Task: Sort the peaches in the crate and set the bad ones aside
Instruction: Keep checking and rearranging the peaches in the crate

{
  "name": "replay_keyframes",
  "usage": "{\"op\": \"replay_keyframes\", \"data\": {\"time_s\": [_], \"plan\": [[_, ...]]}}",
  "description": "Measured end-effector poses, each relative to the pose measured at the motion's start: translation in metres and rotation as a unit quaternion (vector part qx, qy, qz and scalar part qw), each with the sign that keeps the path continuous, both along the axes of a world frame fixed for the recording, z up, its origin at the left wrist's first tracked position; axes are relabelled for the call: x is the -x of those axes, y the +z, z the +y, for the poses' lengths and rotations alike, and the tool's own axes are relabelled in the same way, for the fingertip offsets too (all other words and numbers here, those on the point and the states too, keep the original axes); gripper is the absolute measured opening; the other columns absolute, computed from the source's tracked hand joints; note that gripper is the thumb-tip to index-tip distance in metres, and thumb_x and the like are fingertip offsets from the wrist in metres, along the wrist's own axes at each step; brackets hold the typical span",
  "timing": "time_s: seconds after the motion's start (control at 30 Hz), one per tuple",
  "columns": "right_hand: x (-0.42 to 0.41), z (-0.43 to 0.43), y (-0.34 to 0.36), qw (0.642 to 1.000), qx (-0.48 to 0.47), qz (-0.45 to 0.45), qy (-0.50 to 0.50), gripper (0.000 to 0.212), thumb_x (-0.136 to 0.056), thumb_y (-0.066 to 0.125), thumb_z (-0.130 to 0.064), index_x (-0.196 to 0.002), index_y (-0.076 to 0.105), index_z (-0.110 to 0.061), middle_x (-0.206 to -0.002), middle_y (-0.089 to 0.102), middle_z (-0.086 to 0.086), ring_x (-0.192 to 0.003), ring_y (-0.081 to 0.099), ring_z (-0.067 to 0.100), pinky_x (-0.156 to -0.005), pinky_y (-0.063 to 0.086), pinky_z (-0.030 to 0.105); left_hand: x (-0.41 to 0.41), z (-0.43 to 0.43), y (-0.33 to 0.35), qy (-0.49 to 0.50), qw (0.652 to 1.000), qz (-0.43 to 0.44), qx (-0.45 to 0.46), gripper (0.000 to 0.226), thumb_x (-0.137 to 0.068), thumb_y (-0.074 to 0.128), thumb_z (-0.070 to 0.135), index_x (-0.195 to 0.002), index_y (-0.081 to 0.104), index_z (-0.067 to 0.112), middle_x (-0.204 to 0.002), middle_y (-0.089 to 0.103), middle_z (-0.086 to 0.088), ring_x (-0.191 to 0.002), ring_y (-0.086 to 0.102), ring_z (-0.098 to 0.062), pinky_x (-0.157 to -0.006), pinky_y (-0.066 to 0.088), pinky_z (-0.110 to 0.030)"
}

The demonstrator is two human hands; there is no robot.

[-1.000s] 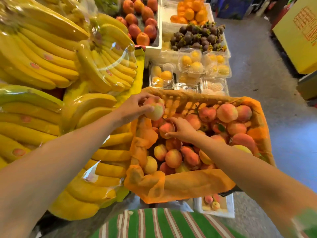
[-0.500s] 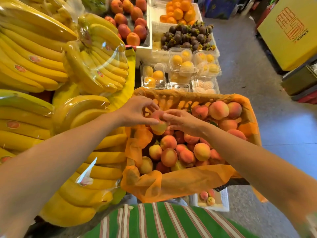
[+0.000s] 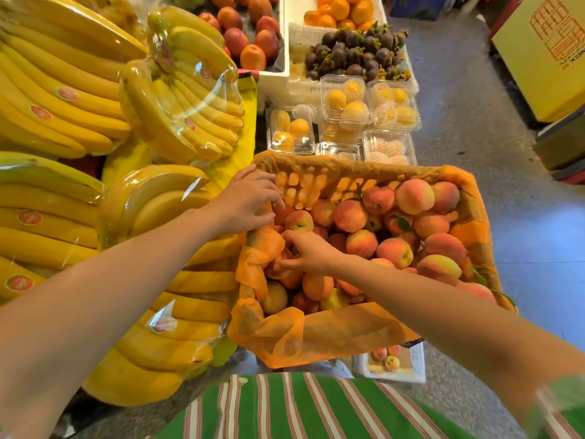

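Orange liner (image 3: 316, 337) spills over the crate's near wall. Just past it the right hand (image 3: 311, 253) reaches leftward among the peaches (image 3: 349, 215), thumb and fingers spread against fruit by the liner fold; whether it grips any I cannot tell. One blushed peach (image 3: 299, 220) lies just beyond its thumb, between both hands. Farther off, the left hand (image 3: 247, 204) sits at the crate (image 3: 304, 182) corner, fingers bent downward, grip unclear. Bagged bananas (image 3: 190, 122) lie to its left

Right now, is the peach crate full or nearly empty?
Mostly full: peaches pile up to the rim of the crate on the right, sitting lower on the left.
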State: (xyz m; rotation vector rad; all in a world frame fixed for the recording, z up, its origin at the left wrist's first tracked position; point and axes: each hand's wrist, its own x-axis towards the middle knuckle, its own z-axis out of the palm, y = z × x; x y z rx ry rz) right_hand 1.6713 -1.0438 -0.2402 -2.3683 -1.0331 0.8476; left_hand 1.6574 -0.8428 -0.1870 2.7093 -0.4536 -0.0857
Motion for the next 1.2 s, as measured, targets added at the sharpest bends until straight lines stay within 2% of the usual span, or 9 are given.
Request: {"op": "replay_keyframes", "data": {"time_s": [0.1,0.23,0.37,0.5,0.6,0.7,0.87,0.97,1.2], "plan": [[-0.004,-0.004,-0.001,1.0,0.009,0.024,-0.01,0.051,-0.085,0.07,-0.037,-0.126,0.053,-0.012,-0.118,0.064,0.008,-0.103,0.061,0.023,-0.083,0.052,0.039,-0.002,-0.003,0.003,0.008,1.0,0.005,-0.008,0.021,-0.086,0.061,0.03,-0.106,0.069,0.03,-0.118,0.065,0.009,-0.136,0.036,-0.014,-0.118,0.004,-0.042],[-0.009,-0.022,0.008,0.996,-0.006,0.084,-0.019,0.044,-0.089,0.068,-0.023,-0.13,0.055,-0.013,-0.127,0.062,0.006,-0.111,0.061,0.019,-0.091,0.052,0.03,-0.008,-0.009,0.006,0.01,1.0,-0.004,-0.024,0.018,-0.086,0.061,0.03,-0.102,0.069,0.033,-0.11,0.066,0.009,-0.129,0.042,-0.014,-0.116,0.003,-0.044],[-0.022,-0.052,0.041,0.991,-0.073,0.087,-0.067,0.035,-0.091,0.066,-0.022,-0.124,0.061,-0.011,-0.117,0.068,0.004,-0.105,0.065,0.013,-0.089,0.054,0.029,-0.024,-0.031,0.012,0.002,0.997,-0.067,-0.023,0.015,-0.085,0.06,0.028,-0.096,0.07,0.031,-0.101,0.066,0.009,-0.116,0.051,-0.016,-0.11,0.015,-0.044],[-0.046,-0.107,0.075,0.981,-0.11,-0.005,-0.161,0.025,-0.089,0.068,-0.021,-0.111,0.068,-0.009,-0.103,0.071,0.001,-0.095,0.067,0.013,-0.085,0.055,0.032,-0.05,-0.075,0.019,-0.058,0.996,-0.05,0.036,0.02,-0.083,0.063,0.025,-0.103,0.068,0.023,-0.101,0.066,-0.001,-0.102,0.058,-0.023,-0.09,0.045,-0.042],[-0.059,-0.152,0.086,0.956,-0.112,-0.096,-0.253,0.021,-0.086,0.071,-0.02,-0.103,0.068,-0.008,-0.095,0.07,0.003,-0.089,0.067,0.018,-0.081,0.055,0.038,-0.068,-0.113,0.022,-0.082,0.994,-0.038,0.054,0.03,-0.083,0.067,0.023,-0.112,0.064,0.018,-0.108,0.063,-0.005,-0.104,0.056,-0.024,-0.086,0.048,-0.041],[-0.072,-0.183,0.084,0.929,-0.085,-0.197,-0.301,0.035,-0.08,0.076,-0.025,-0.109,0.064,-0.011,-0.102,0.064,0.004,-0.093,0.063,0.021,-0.079,0.054,0.039,-0.082,-0.145,0.019,-0.097,0.994,-0.012,0.043,0.042,-0.082,0.069,0.024,-0.122,0.059,0.014,-0.116,0.058,-0.008,-0.111,0.052,-0.026,-0.087,0.045,-0.037],[-0.086,-0.192,0.076,0.933,0.004,-0.235,-0.271,0.068,-0.072,0.079,-0.041,-0.132,0.052,-0.021,-0.125,0.052,0.006,-0.118,0.048,0.023,-0.091,0.048,0.037,-0.095,-0.176,-0.004,-0.086,0.996,0.002,-0.014,0.05,-0.079,0.07,0.037,-0.122,0.055,0.014,-0.119,0.054,-0.007,-0.11,0.052,-0.029,-0.081,0.052,-0.046],[-0.09,-0.185,0.069,0.935,0.061,-0.258,-0.236,0.08,-0.072,0.077,-0.048,-0.141,0.044,-0.023,-0.13,0.05,0.004,-0.12,0.043,0.026,-0.092,0.045,0.04,-0.095,-0.184,-0.014,-0.053,0.998,0.002,-0.029,0.056,-0.077,0.073,0.038,-0.123,0.053,0.014,-0.123,0.051,-0.006,-0.112,0.051,-0.03,-0.078,0.052,-0.048],[-0.101,-0.191,0.068,0.937,0.024,-0.264,-0.228,0.067,-0.069,0.08,-0.044,-0.126,0.055,-0.02,-0.114,0.058,0.003,-0.107,0.048,0.023,-0.084,0.038,0.031,-0.091,-0.195,-0.018,-0.001,1.0,-0.022,-0.019,0.066,-0.075,0.079,0.025,-0.131,0.049,0.009,-0.122,0.048,-0.009,-0.111,0.047,-0.029,-0.079,0.047,-0.04]]}}
